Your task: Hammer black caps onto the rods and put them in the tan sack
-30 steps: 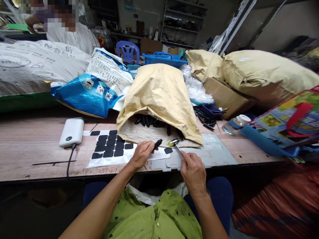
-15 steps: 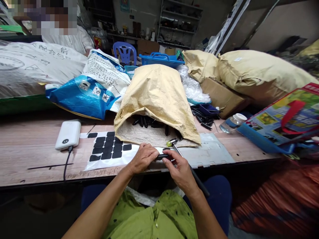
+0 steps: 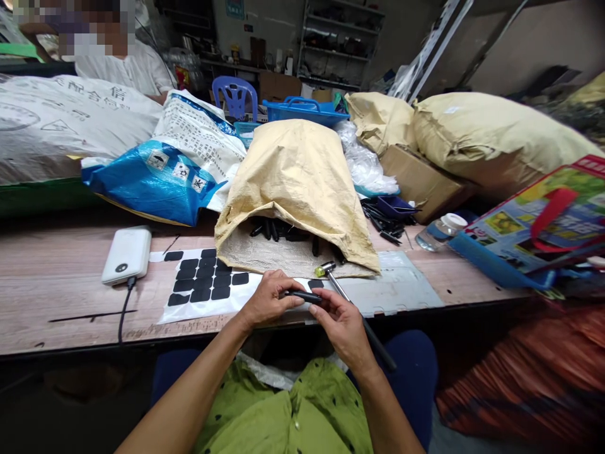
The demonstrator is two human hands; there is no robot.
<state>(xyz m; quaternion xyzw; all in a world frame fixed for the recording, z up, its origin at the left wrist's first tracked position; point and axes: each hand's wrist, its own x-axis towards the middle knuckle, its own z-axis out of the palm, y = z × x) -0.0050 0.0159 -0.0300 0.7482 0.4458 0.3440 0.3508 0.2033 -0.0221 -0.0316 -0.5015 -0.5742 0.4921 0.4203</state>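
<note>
Between my two hands is a slim black pen-shaped piece, held level at the table's front edge. My left hand has its fingers and thumb closed around the left end. At the other end, the fingertips and thumb of my right hand pinch it. A small hammer with a yellow-green tip lies beyond my right hand, its dark handle sticking out past the edge beneath my forearm. Just ahead, a yellow woven sack lies with its mouth towards me, and several black pieces show inside it.
Left of my hands, a white sheet with black rounded-square stickers lies near a white power bank with a cable. A clear jar and a blue basket stand right. Full sacks line the back, where a person in white sits.
The black piece has shifted and tilted slightly in my fingers, showing more of its length. My left hand's grip has loosened a little; a black sticker behind my right hand shows more.
</note>
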